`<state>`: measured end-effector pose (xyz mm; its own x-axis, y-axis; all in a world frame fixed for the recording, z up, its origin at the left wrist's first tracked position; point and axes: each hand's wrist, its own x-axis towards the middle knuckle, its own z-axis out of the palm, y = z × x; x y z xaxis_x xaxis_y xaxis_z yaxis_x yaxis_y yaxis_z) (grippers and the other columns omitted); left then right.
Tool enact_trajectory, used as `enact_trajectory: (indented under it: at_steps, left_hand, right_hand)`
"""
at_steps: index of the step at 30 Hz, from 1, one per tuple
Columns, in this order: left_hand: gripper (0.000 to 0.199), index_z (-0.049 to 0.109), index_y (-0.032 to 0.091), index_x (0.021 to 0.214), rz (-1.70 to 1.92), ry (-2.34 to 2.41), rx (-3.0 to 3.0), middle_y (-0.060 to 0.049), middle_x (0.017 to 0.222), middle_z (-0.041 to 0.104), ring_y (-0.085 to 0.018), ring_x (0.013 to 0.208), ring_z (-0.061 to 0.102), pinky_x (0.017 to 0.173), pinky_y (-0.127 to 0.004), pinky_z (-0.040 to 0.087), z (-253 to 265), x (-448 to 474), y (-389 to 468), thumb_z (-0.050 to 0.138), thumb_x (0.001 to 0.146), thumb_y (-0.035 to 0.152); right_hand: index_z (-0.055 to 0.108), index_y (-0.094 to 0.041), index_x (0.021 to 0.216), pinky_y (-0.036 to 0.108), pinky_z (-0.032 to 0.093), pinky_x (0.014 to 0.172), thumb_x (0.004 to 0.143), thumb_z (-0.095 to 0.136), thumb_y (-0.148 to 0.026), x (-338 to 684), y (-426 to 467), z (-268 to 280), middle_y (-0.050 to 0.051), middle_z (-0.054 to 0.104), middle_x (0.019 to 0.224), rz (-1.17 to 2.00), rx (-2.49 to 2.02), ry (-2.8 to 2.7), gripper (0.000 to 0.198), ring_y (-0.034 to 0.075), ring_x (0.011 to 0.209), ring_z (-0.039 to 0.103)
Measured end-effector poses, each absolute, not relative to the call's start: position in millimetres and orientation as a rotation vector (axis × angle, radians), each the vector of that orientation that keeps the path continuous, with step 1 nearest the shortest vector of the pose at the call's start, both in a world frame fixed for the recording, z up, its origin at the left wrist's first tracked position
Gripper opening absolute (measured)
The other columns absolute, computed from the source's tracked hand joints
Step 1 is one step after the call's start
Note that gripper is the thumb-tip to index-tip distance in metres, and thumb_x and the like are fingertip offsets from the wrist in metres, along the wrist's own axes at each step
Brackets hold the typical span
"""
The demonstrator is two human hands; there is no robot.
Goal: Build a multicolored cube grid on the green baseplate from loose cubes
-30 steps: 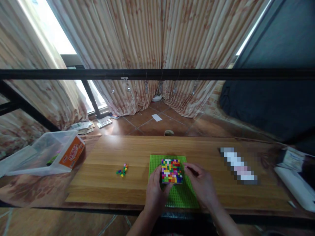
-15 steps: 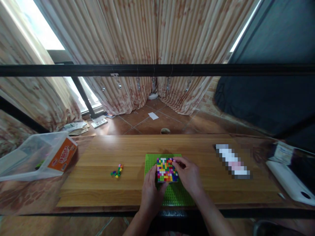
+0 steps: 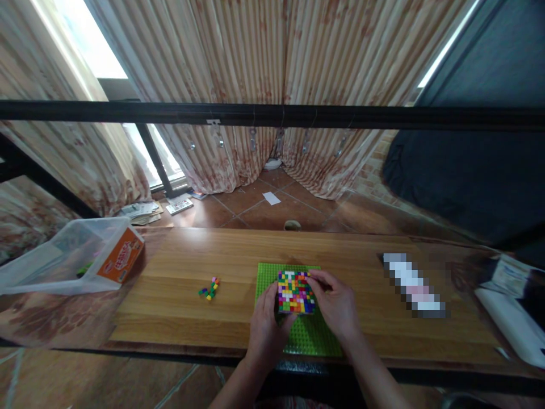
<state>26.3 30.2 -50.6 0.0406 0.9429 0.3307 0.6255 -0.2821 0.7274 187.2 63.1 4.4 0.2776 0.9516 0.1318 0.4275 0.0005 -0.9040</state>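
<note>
On the wooden table [image 3: 170,321], small loose bricks [image 3: 209,293] lie left of the hands. The left hand [image 3: 269,324] grips the multicoloured block [image 3: 296,292] by its left side and near edge, over the green baseplate [image 3: 313,339]; whether those 2 touch is unclear. The block looks light and stiff — edge bricks might pop off, so low on opposite sides seems the best hold. The right hand's [image 3: 338,304] fingertips meet narrowly at its far right corner — whether around a brick, I cannot tell.

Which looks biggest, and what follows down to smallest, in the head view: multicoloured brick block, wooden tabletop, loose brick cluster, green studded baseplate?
1. Wooden tabletop
2. Green studded baseplate, partly covered
3. Multicoloured brick block
4. Loose brick cluster
</note>
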Motion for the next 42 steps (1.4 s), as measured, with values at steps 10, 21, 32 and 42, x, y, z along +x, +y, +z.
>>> enact_trajectory:
  at_steps: [10,21,32,42]
  left_hand:
    - [0.067,0.037,0.019,0.135,1.094,1.574,1.903,-0.013,0.127,0.056,-0.025,0.118,0.053,0.099,-0.045,0.046,-50,26,30,0.067,0.075,0.021]
    - [0.065,0.038,0.019,0.135,1.104,1.551,1.889,-0.013,0.127,0.056,-0.026,0.119,0.052,0.1,-0.047,0.045,-49,26,30,0.066,0.076,0.023]
    - [0.066,0.037,0.017,0.135,1.081,1.564,1.862,-0.014,0.13,0.054,-0.025,0.122,0.05,0.102,-0.046,0.043,-49,26,29,0.065,0.076,0.021]
    - [0.065,0.038,0.02,0.135,1.12,1.544,1.857,-0.013,0.128,0.055,-0.027,0.12,0.051,0.101,-0.051,0.043,-48,27,30,0.065,0.077,0.022]
  right_hand:
    - [0.07,-0.017,0.088,0.034,0.052,0.071,0.064,0.074,-0.043,188,74,-11,0.004,0.07,0.078,0.918,-1.463,-0.955,0.035,0.018,0.071,0.064]
    - [0.075,-0.018,0.084,0.038,0.052,0.078,0.06,0.076,-0.043,195,79,-8,0.008,0.074,0.085,1.08,-1.484,-0.959,0.035,0.023,0.079,0.068]
    - [0.074,-0.017,0.087,0.034,0.051,0.075,0.064,0.074,-0.048,199,78,-13,0.007,0.074,0.086,1.147,-1.411,-0.994,0.039,0.021,0.078,0.067]
    - [0.075,-0.017,0.084,0.032,0.051,0.07,0.07,0.063,-0.056,179,92,-5,0.008,0.074,0.084,1.07,-1.458,-1.044,0.044,0.022,0.079,0.067]
